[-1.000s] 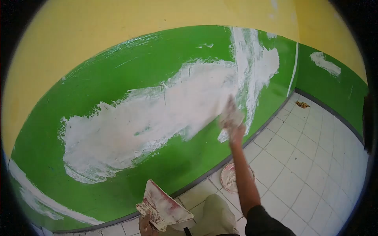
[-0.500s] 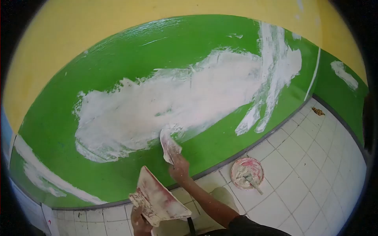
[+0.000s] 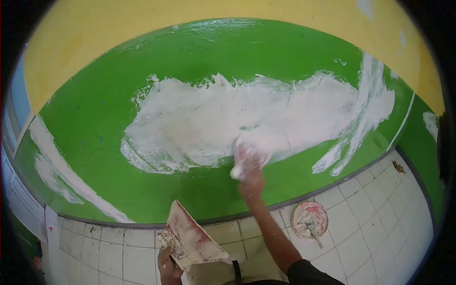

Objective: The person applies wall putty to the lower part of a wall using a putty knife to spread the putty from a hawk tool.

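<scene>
White, streaky paste coats the green wall, right hand clasping a blurred spreader, left hand gripping a crusted board, round tub at four o'clock.

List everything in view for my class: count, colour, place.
Walls: at least two, yellow over green
Patches: several, white, on green
Skirting: one, grey, wall foot
Tiled floor: one, pale, below
Round container: one, pinkish, on floor
Tool: one, pale, inside container
Debris clump: one, brown, floor corner
Panelled surface: one, bluish, left
Board: one, cream, pinkish, bottom centre
Scraper: one, pale, blurred, midwall
Left hand: one, holding board
Right hand: one, holding scraper
Sleeve: one, black, lower right
Trousers: one, pale, bottom
</scene>
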A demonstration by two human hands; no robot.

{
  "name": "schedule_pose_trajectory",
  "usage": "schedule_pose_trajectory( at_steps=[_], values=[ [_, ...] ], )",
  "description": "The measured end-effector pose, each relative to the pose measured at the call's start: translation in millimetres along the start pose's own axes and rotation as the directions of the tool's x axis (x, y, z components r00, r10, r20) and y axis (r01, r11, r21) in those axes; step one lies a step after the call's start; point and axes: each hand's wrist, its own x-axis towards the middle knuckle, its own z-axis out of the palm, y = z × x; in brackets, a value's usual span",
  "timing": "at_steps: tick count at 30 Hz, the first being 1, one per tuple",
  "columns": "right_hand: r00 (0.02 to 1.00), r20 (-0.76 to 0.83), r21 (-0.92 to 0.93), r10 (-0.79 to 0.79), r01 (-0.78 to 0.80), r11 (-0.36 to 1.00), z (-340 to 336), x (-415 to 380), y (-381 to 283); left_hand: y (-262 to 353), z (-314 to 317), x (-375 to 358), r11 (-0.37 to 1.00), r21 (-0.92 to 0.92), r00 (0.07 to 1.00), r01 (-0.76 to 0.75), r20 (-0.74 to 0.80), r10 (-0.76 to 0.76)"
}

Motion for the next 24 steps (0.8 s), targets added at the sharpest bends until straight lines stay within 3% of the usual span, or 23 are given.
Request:
schedule_pose_trajectory(
  at_steps=[1, 2, 4, 5, 7, 8, 9, 10, 11, 12, 13, 15, 17, 18, 19, 20, 21, 24],
  values=[
    [0.994, 0.105, 0.032, 0.01, -0.013, 0.999, 3.9, -25.3, -13.9, 0.1, 3.0, 0.4, 0.999, -0.04, 1.0, 0.01, 0.011, -0.01],
    [0.994, 0.111, 0.032, 0.011, -0.014, 0.999, -0.2, -42.9, -18.2, 0.5, 2.8, -0.6, 0.997, -0.078, 1.0, 0.022, 0.02, -0.02],
    [0.943, 0.316, 0.08, -0.104, 0.083, 0.993, -6.5, -74.6, -25.4, 2.9, -4.6, -1.2, 0.998, -0.054, 0.999, 0.031, 0.043, -0.029],
    [0.942, 0.319, 0.083, -0.108, 0.085, 0.993, -8.9, -92.4, -20.8, 3.9, -8.9, 0.2, 0.999, -0.031, 0.997, 0.036, 0.07, -0.034],
    [0.996, 0.089, 0.393, 0.024, -0.057, 0.918, -14.6, -122.4, 12.5, 4.0, -31.7, 2.3, 0.999, -0.037, 0.995, 0.038, 0.093, -0.035],
    [0.984, 0.107, 0.106, 0.143, -0.154, 0.982, -23.3, -122.9, 37.4, 4.3, -39.6, 3.4, 0.998, -0.043, 0.992, 0.041, 0.118, -0.036],
    [0.962, 0.089, -0.19, 0.257, -0.237, 0.953, -32.1, -120.4, 61.2, 5.0, -36.1, 4.0, 0.998, -0.048, 0.993, 0.036, 0.117, -0.03],
    [0.768, -0.028, -0.227, 0.64, -0.629, 0.744, -54.0, -69.4, 57.5, 6.3, -28.8, 3.2, 0.998, -0.051, 0.998, 0.024, 0.067, -0.02],
    [0.715, -0.033, 0.163, 0.698, -0.685, 0.71, -61.9, -41.4, 82.4, 8.3, -27.4, 1.1, 0.999, -0.05, 1.0, 0.015, 0.013, -0.015],
    [0.659, -0.009, 0.526, 0.752, -0.637, 0.564, -66.3, -25.2, 100.1, 9.9, -32.5, -0.2, 0.999, -0.049, 1.0, 0.019, 0.007, -0.019],
    [0.657, -0.006, 0.522, 0.754, -0.641, 0.563, -57.5, -22.5, 99.4, 10.6, -38.1, -0.2, 0.995, -0.085, 0.999, 0.043, 0.03, -0.04],
    [0.714, -0.117, 0.194, 0.69, -0.665, 0.721, -32.6, -15.6, 92.9, 12.2, -42.5, 2.5, 0.99, -0.13, 0.997, 0.062, 0.058, -0.054],
    [0.678, -0.002, 0.47, 0.735, -0.649, 0.599, -19.7, 6.3, 3.2, 12.3, -43.2, -0.6, 0.989, -0.134, 0.998, 0.055, 0.02, -0.053],
    [0.709, 0.048, 0.294, 0.704, -0.684, 0.668, -14.6, 2.8, -38.0, 13.1, -46.7, -1.0, 0.989, -0.137, 0.998, 0.056, 0.016, -0.054],
    [0.788, 0.159, 0.279, 0.594, -0.613, 0.739, 1.6, -8.5, -62.4, 14.9, -51.0, -2.9, 0.992, -0.121, 0.999, 0.039, 0.024, -0.036],
    [0.936, 0.05, 0.208, 0.348, -0.351, 0.913, 17.1, -13.0, -91.7, 17.5, -54.4, -4.6, 0.994, -0.103, 0.999, 0.022, 0.035, -0.018],
    [0.944, 0.119, 0.295, 0.309, -0.331, 0.896, 24.8, -11.4, -125.5, 22.9, -53.3, -7.5, 0.995, -0.102, 0.999, 0.021, 0.036, -0.017],
    [0.961, 0.241, 0.269, 0.135, -0.2, 0.942, 64.2, -49.0, -188.2, 38.1, -54.4, -21.6, 0.996, -0.04, 0.993, -0.078, -0.089, 0.074]
  ],
)
